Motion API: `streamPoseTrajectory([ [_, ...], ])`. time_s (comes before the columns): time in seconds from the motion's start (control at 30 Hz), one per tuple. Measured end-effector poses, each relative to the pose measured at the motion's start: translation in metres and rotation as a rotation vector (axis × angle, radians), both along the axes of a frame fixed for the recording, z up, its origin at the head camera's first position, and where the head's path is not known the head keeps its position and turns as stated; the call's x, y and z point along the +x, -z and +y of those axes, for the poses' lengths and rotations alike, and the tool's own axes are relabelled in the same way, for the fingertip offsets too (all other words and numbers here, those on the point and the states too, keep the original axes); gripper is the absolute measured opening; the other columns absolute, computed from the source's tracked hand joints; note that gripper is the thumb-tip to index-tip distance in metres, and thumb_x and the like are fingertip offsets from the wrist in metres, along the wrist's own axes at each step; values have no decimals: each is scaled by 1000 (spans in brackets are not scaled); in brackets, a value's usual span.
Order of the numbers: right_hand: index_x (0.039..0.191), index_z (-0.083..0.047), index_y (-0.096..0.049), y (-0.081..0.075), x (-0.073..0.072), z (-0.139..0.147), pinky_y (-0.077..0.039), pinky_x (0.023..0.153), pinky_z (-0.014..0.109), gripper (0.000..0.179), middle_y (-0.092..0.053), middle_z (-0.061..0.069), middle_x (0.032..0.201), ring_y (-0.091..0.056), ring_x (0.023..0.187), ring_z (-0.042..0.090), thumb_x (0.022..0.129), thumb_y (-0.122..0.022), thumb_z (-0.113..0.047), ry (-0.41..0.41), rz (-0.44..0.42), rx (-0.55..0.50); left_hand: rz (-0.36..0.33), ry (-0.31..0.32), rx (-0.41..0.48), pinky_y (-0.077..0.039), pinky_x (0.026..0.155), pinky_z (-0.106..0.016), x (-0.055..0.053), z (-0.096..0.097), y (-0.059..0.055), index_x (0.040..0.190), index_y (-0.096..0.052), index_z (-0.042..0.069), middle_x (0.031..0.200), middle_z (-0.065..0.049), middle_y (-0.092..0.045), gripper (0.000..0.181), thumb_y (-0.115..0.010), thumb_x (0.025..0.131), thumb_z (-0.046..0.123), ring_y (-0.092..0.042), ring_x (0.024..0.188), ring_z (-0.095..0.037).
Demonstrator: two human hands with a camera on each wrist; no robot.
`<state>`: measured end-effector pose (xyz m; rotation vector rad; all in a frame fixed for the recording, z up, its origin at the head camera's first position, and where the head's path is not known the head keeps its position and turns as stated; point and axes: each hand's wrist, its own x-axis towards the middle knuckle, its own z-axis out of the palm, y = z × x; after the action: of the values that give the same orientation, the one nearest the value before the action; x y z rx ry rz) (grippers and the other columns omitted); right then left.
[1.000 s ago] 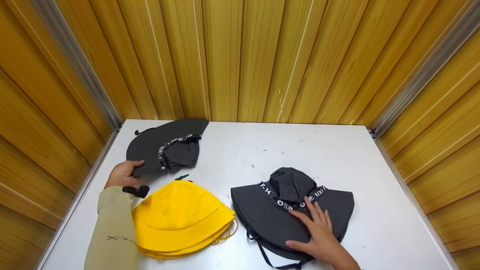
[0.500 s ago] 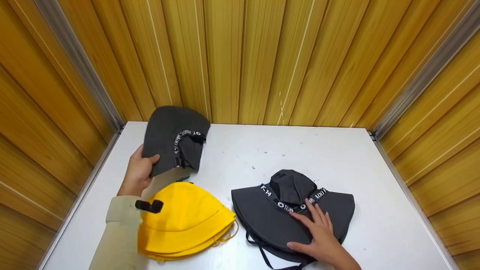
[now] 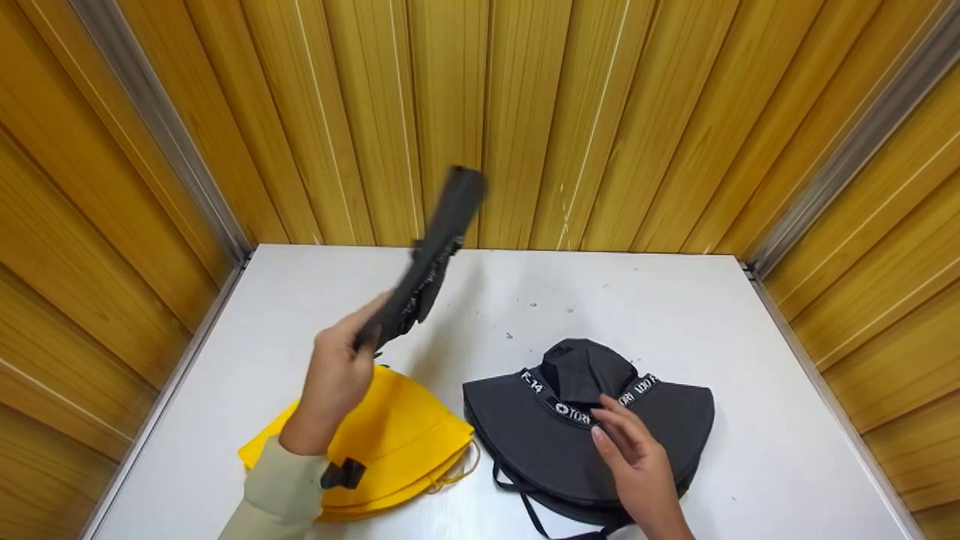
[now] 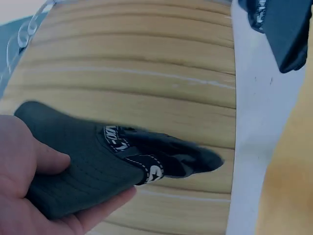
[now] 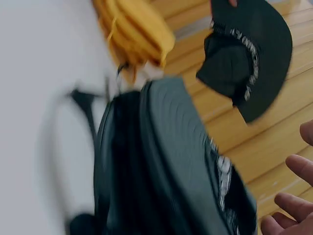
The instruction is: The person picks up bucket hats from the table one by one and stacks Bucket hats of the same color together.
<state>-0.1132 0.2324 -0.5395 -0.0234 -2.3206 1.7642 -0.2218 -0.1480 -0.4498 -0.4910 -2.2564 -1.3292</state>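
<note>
My left hand [image 3: 339, 367] pinches the brim of a dark grey bucket hat [image 3: 424, 274], held up edge-on above the table. In the left wrist view, thumb and fingers clasp that hat's folded brim [image 4: 73, 161], its lettered band facing out. Below the left forearm lie stacked yellow hats [image 3: 412, 442], partly covered by the arm. A stack of dark grey bucket hats [image 3: 540, 450] with a white-lettered band rests at the right. Over its brim hovers my right hand [image 3: 637, 465], fingers loosely bent and holding nothing. In the right wrist view its fingers [image 5: 298, 196] stand apart from the stack.
The white table [image 3: 772, 420] carries both stacks near its front. Wood-patterned panels [image 3: 525, 112] enclose it at the back and both sides. A black strap [image 3: 529, 510] trails from the grey stack, and a thin cord [image 3: 469, 465] hangs off the yellow hats.
My left hand has lifted the grey hat from the back left, moving it right and turning it edge-on. My right hand has come up off the grey stack, its fingers drawing in.
</note>
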Motion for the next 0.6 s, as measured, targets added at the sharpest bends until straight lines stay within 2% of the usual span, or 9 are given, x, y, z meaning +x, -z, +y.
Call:
streamPoseTrajectory([
  [0.07, 140, 6, -54, -8, 3, -7, -45, 110, 20, 38, -54, 5, 151, -51, 138, 3, 106, -55, -10, -142, -7, -199, 104, 37, -81, -56, 100, -39, 9, 11, 0, 139, -66, 23, 135, -4, -69, 64, -58, 92, -19, -68, 122, -22],
  [0.13, 150, 9, -39, -16, 5, -11, -46, 114, 29, 44, -53, 3, 153, -51, 141, 11, 110, -42, -10, -324, 1, -399, 178, 66, -164, -57, 98, -37, 18, 23, 0, 139, -66, 26, 136, -7, -68, 72, -58, 88, -23, -68, 122, -26],
  [0.23, 159, 5, -18, -25, 6, -14, -37, 122, 43, 50, -43, 9, 161, -42, 149, 29, 114, -23, -15, -631, 20, -736, 270, 83, -299, -59, 93, -36, 32, 40, 2, 139, -65, 29, 137, -12, -67, 79, -60, 82, -26, -68, 121, -32],
  [0.3, 162, -2, -15, -30, 5, -14, -30, 125, 48, 53, -36, 16, 164, -34, 152, 35, 114, -18, -23, -776, 16, -903, 333, 118, -363, -59, 93, -37, 40, 50, 4, 138, -66, 29, 138, -14, -66, 74, -63, 84, -22, -68, 121, -34],
  [0.33, 163, -6, -16, -32, 5, -14, -27, 126, 49, 54, -34, 18, 165, -32, 153, 37, 113, -17, -27, -818, 0, -973, 364, 140, -390, -58, 94, -38, 44, 54, 5, 138, -66, 29, 138, -15, -66, 71, -65, 86, -19, -68, 121, -34],
  [0.4, 164, -12, -19, -36, 6, -13, -24, 126, 53, 58, -33, 19, 165, -30, 154, 39, 112, -13, -36, -854, -15, -1063, 427, 191, -431, -58, 95, -42, 51, 60, 7, 138, -66, 29, 138, -15, -66, 61, -68, 91, -10, -68, 121, -35],
  [0.43, 163, -15, -22, -38, 6, -13, -26, 126, 52, 59, -36, 18, 164, -34, 153, 37, 111, -13, -40, -841, -28, -1093, 453, 215, -453, -58, 95, -43, 53, 63, 8, 138, -66, 30, 138, -14, -66, 57, -69, 93, -4, -68, 122, -35],
  [0.53, 159, -18, -31, -45, 6, -11, -36, 122, 46, 59, -49, 11, 156, -49, 145, 28, 111, -13, -46, -746, -72, -1146, 523, 270, -529, -56, 100, -45, 59, 66, 12, 140, -64, 33, 140, -10, -66, 49, -70, 96, 10, -66, 125, -32],
  [0.6, 156, -16, -35, -48, 6, -10, -42, 119, 40, 54, -56, 8, 150, -56, 138, 22, 112, -20, -44, -653, -109, -1154, 574, 292, -590, -55, 103, -45, 59, 66, 17, 141, -63, 34, 142, -6, -65, 47, -70, 97, 16, -65, 128, -30],
])
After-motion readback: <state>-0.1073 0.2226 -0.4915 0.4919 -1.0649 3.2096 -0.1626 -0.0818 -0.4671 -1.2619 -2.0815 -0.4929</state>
